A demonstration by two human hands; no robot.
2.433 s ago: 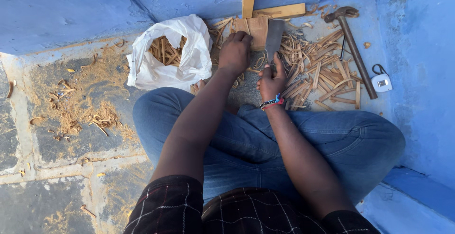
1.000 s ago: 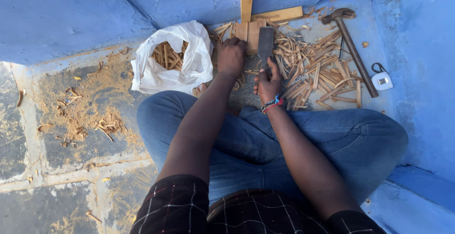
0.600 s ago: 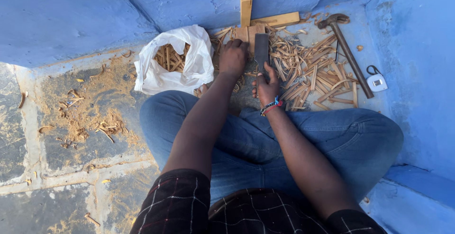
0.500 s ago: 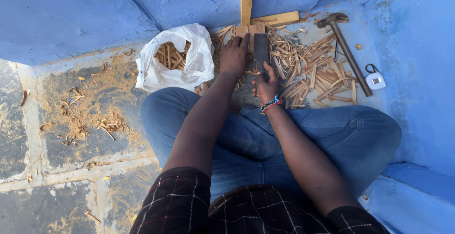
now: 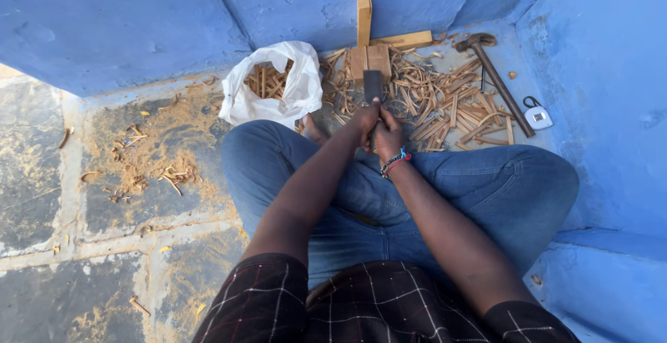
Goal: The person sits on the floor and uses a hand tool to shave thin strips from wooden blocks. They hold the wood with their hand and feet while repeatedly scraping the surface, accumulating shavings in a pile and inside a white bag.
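Head view: left hand (image 5: 365, 117) and right hand (image 5: 389, 141) clasp the flat blade (image 5: 373, 86).

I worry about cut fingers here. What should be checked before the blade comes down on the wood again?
1. Both hands on the handle: left hand and right hand sit together at the base of the dark flat blade. Ok.
2. No fingers under the blade: none show there. Ok.
3. Blade lined up with the wooden block: it points at it; contact cannot tell.
4. Block steady: cannot tell.
5. Knees clear: the jeans lie nearer the person than the blade. Ok.
6. Loose tools out of reach: the hammer lies apart, off to the right. Ok.
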